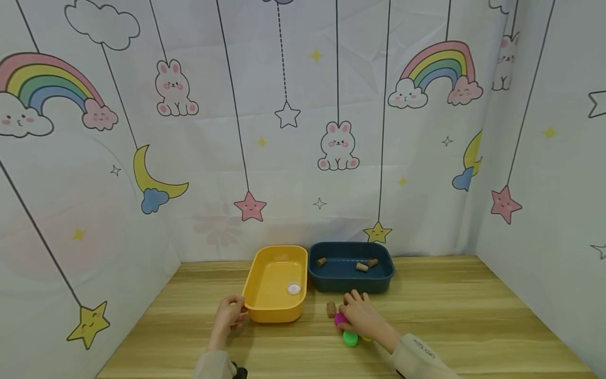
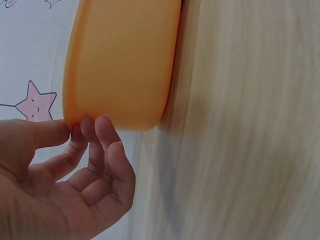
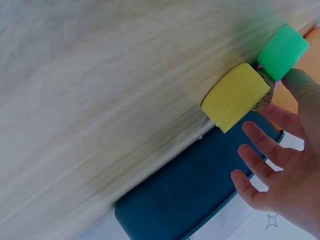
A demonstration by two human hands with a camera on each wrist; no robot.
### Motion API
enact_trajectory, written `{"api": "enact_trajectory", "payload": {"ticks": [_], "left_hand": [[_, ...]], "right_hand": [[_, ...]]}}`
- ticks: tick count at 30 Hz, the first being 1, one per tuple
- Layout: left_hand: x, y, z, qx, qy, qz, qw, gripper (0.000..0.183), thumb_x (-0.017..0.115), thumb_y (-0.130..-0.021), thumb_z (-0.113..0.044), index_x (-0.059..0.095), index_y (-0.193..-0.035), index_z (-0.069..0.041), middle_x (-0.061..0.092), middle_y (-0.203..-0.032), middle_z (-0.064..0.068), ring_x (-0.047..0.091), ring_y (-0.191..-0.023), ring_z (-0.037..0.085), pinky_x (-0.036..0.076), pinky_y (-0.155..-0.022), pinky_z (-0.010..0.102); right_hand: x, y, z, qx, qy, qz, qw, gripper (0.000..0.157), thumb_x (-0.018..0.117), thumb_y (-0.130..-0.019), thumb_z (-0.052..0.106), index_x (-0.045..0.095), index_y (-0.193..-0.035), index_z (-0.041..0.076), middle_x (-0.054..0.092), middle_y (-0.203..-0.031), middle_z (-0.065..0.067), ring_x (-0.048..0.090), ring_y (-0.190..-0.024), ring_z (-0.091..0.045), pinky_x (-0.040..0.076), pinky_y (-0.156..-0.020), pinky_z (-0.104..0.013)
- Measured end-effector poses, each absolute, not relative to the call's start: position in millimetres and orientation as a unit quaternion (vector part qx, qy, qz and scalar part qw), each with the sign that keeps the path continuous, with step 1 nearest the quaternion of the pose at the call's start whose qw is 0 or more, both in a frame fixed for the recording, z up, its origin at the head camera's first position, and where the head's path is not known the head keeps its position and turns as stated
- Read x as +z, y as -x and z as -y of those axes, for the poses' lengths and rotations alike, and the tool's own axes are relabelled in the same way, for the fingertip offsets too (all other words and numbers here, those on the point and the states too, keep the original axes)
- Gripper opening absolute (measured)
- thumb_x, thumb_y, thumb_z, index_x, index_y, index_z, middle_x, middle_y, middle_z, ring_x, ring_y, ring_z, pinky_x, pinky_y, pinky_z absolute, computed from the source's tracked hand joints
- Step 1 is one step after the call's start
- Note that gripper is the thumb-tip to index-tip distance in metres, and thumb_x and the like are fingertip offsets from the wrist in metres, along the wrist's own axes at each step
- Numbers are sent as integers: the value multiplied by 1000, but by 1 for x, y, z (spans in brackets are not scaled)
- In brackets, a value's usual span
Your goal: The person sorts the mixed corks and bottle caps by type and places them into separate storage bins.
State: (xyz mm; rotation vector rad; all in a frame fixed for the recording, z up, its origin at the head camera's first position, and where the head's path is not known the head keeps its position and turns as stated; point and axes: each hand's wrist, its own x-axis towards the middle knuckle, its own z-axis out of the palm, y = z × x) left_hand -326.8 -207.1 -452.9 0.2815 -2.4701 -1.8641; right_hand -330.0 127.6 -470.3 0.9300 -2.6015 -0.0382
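Observation:
My left hand [image 1: 229, 313] holds the near-left rim of a yellow tray [image 1: 276, 316], thumb at the rim and fingertips against the outer wall in the left wrist view. A white bottle cap [image 1: 294, 289] lies inside that tray. My right hand [image 1: 365, 316] is low over the table, its thumb and index finger on either side of a magenta bottle cap [image 1: 340, 319]. Close by are a green bottle cap [image 3: 283, 52], a yellow bottle cap [image 3: 235, 97] and a cork [image 1: 331, 309]. The right hand's other fingers are spread in the right wrist view.
A dark blue tray [image 1: 351, 285] stands to the right of the yellow one, near the back wall. Three corks lie in it, one a pale cork [image 1: 362, 267]. Patterned cloth [image 1: 293, 158] hangs behind and at both sides of the wooden table [image 1: 440, 310].

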Motion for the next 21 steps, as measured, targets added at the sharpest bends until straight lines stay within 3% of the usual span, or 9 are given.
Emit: {"api": "enact_trajectory", "payload": {"ticks": [11, 21], "left_hand": [[-452, 326, 207, -603, -93, 792, 11, 22, 41, -94, -15, 48, -94, 6, 59, -74, 7, 59, -55, 10, 43, -47, 25], [-451, 327, 208, -605, -103, 790, -4, 24, 39, -95, -18, 48, -94, 4, 58, -76, 6, 59, -56, 10, 44, -50, 26]], "right_hand": [[-472, 331, -128, -11, -334, 920, 205, 26, 69, -71, 41, 61, -75, 16, 49, -84, 0, 36, -76, -15, 24, -61, -28], [-469, 330, -128, -21, -331, 925, 186, 27, 68, -73, 42, 61, -77, 16, 49, -83, 0, 34, -75, -15, 22, -62, -28]]}}
